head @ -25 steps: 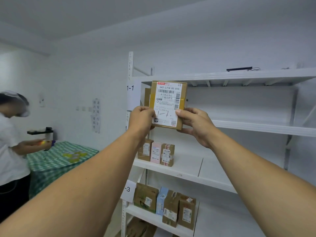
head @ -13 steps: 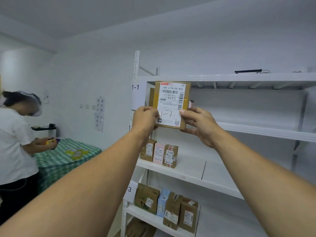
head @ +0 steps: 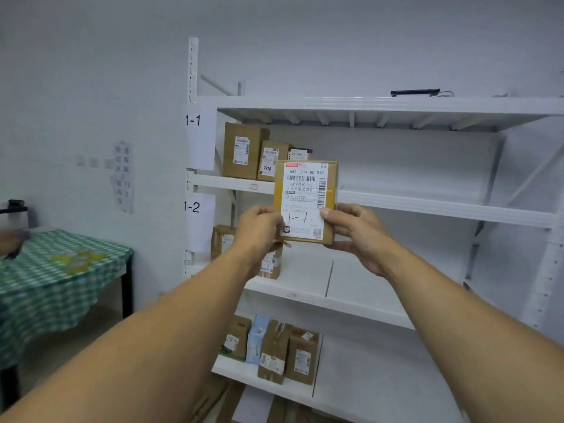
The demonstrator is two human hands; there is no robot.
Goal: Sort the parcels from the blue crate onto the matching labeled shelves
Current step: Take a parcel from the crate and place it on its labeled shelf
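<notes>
Parcel [head: 305, 203] sits lower against the rack than half a second ago. Then it covered the upper bay up to the top board; now its top edge leaves the cartons behind it in view. The person in white at far left has dropped out of frame, leaving only another person's blurred hand [head: 9, 242] at the edge.

Fingers: left thumb [head: 270, 212] is pressed on the front face at the shipping label's left edge, with the other fingers curled out of sight behind. Right thumb [head: 328, 214] is on the label's right edge, with the right fingers wrapped round the lower right corner. Left hand [head: 259, 232] and right hand [head: 358, 236] each grip one side of the parcel's lower half. The parcel is upright with its label facing the camera, and "1-1" is handwritten between the thumbs.

It is held in front of the 1-1 shelf board [head: 427, 203], with its upper half above the board's front edge and its lower half below. Whether it touches the board, I cannot tell.

On that shelf, from the left post: tall carton [head: 242, 151], smaller carton [head: 271, 161], low third one [head: 300, 154]. Paper tags "1-1" [head: 198, 135] and "1-2" [head: 197, 222] hang on the post. The 1-2 shelf [head: 305, 279] holds cartons partly hidden by the left wrist. A row of four parcels [head: 274, 352] stands on the shelf below. Far left is a table [head: 61, 285] under a green checked cloth.
</notes>
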